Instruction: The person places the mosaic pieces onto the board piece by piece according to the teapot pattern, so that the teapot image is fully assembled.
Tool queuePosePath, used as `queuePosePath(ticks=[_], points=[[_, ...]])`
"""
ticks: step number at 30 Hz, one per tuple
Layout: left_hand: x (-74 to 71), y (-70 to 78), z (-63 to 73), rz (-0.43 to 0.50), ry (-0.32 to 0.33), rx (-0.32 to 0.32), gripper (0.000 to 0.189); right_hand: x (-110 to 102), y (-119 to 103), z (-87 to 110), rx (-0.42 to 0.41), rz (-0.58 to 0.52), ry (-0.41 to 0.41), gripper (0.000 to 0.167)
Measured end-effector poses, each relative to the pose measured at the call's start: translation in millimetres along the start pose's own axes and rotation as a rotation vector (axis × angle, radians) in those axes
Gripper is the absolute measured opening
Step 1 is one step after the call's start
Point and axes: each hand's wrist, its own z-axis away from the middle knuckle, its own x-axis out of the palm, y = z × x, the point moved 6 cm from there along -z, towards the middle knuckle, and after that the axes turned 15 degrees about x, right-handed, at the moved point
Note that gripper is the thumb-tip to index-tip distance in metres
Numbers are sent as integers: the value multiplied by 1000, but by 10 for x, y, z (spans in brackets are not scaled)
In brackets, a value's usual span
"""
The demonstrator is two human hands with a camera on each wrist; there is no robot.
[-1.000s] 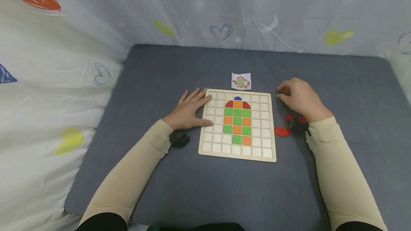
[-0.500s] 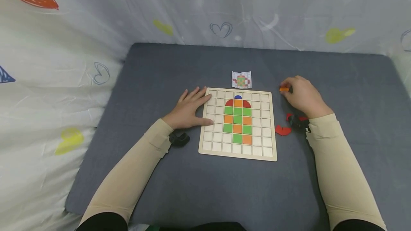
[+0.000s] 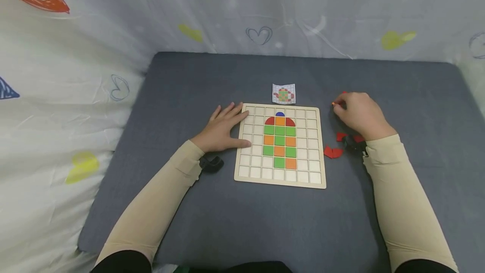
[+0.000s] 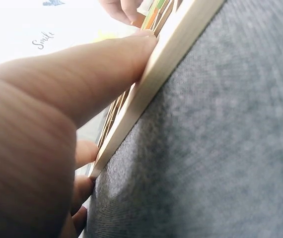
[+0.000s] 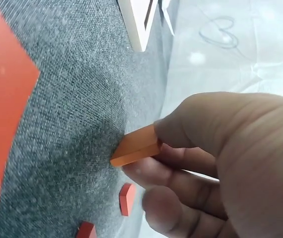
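A wooden grid board (image 3: 280, 183) lies on the table, with green, orange, red and blue pieces set in its middle columns. My left hand (image 3: 221, 132) rests on the board's left edge, fingers spread and straight; in the left wrist view the thumb (image 4: 106, 64) lies over the wooden rim. To the right of the board, my right hand (image 3: 358, 113) pinches an orange square tile (image 5: 137, 144) between thumb and fingertips, close over the cloth. Red pieces (image 3: 333, 152) lie beside the board, some partly covered by the right wrist.
A small printed pattern card (image 3: 283, 94) lies just beyond the board's far edge. Another red piece (image 3: 344, 92) peeks out behind the right hand. The grey table (image 3: 212, 222) ends at a white printed curtain (image 3: 227, 12) at the back and left.
The orange tile has come into view in my right hand's pinch, and that hand has shifted slightly right. The left hand stays on the board.
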Motion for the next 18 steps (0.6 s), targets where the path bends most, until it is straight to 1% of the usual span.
queuePosePath(ticks=[4, 7, 13, 18], points=[[-3, 2, -10, 0, 2, -1, 103, -28, 23, 15, -7, 5, 38, 23], [-4, 0, -14, 3, 2, -3, 103, -35, 46, 18, -2, 4, 41, 22], [1, -3, -9, 3, 0, -3, 103, -32, 34, 31, 11, -12, -21, 24], [-4, 3, -15, 4, 0, -1, 103, -49, -96, 91, -37, -62, -92, 25]])
